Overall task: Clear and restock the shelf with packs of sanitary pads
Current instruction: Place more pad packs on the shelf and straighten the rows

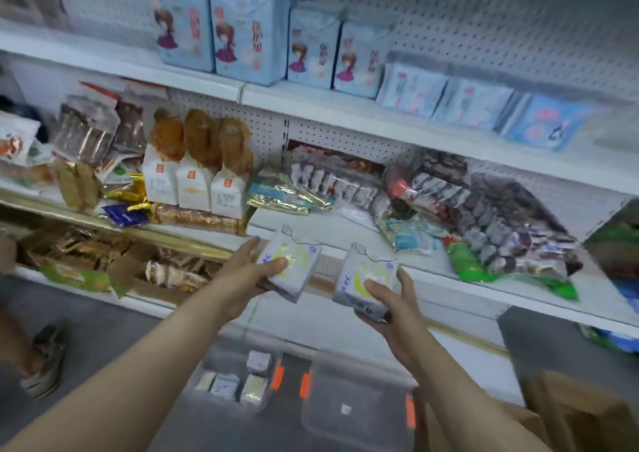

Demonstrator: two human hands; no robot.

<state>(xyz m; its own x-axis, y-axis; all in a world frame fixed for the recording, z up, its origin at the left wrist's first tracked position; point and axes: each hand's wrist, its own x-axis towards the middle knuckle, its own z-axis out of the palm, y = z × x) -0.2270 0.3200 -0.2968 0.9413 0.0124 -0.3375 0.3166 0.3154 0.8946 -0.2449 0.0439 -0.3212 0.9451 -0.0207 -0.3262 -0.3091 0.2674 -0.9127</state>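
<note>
My left hand (247, 271) grips a white pad pack with yellow print (297, 261), thumb on its front. My right hand (390, 304) holds a second pack of the same kind (366, 275), also thumb on top. Both packs hover in front of the white middle shelf (345, 223), just before a bare patch of it. On the floor below, a clear plastic bin (238, 379) holds several more white packs. Light blue pad packs (242, 33) stand on the top shelf (304, 100), smaller blue ones (477, 104) to their right.
Snack bags (200, 161) and wrapped sweets (484, 209) crowd the middle shelf on either side. A second clear bin (356, 406) sits on the floor, a cardboard box (584, 413) at lower right. Another person's foot (45, 361) stands at the left.
</note>
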